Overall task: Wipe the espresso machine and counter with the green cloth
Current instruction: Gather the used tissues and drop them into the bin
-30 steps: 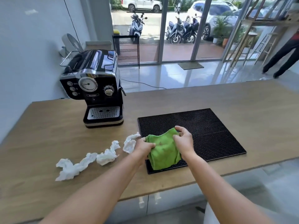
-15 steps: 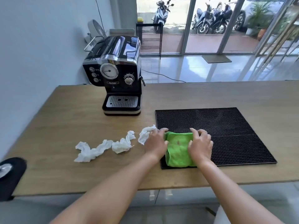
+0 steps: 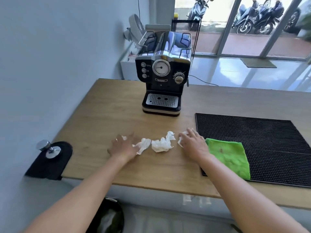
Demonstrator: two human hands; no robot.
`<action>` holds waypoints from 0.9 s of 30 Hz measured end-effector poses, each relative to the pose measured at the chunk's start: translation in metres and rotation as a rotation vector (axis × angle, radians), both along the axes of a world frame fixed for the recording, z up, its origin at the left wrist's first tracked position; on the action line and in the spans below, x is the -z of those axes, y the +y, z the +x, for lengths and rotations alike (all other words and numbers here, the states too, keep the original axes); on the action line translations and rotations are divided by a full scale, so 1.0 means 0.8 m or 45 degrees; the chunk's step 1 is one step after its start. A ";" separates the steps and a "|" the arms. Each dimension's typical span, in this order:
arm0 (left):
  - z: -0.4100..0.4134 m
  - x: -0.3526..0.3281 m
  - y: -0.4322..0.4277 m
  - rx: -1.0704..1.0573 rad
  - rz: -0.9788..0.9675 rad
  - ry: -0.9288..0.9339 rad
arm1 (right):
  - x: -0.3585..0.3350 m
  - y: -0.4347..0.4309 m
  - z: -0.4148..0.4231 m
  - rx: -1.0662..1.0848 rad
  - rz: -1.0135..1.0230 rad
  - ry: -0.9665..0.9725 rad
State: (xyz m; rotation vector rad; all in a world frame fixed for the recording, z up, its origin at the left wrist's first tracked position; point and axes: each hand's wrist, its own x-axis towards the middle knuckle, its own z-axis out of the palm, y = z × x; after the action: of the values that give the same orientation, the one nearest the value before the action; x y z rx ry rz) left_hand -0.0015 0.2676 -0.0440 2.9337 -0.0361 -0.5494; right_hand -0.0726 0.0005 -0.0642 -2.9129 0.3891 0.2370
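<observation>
The green cloth (image 3: 228,157) is lying folded and flat on the near left corner of the black bar mat (image 3: 269,140), and it is not being held by either hand. The mat is being carried by the right part of the wooden counter (image 3: 104,115), close to its near edge. Just left of the cloth, the right hand (image 3: 193,143) is being laid palm down with relaxed, spread fingers over the right tissue wad (image 3: 180,141), which is being touched rather than gripped. The middle tissue wad (image 3: 162,142) is lying untouched between the hands. The left hand (image 3: 122,147) is being pressed flat on the counter, fingers straight and splayed, its edge touching the left tissue wad (image 3: 143,145); nothing is being gripped. The black and chrome espresso machine (image 3: 164,73) is standing upright at the far edge of the counter, well apart from the hands. At the counter's near left corner, a metal tamper (image 3: 48,148) is being carried by a black pad (image 3: 50,163) that is overhanging the edge.
</observation>
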 end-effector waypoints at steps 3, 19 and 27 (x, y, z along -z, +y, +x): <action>-0.008 0.014 0.013 0.136 -0.162 -0.178 | 0.000 0.004 -0.003 0.002 -0.041 -0.143; -0.016 0.012 0.058 -0.014 -0.669 -0.224 | -0.015 0.130 0.004 0.094 0.294 -0.045; -0.080 -0.001 0.158 -0.453 -0.964 -0.337 | -0.032 0.285 -0.025 -0.270 0.822 -0.220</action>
State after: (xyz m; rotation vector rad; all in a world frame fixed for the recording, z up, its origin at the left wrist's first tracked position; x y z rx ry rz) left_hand -0.0652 0.3938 -0.0429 2.1760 0.1988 -0.0557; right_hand -0.0927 0.2284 -0.0385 -2.3059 -0.0306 0.1098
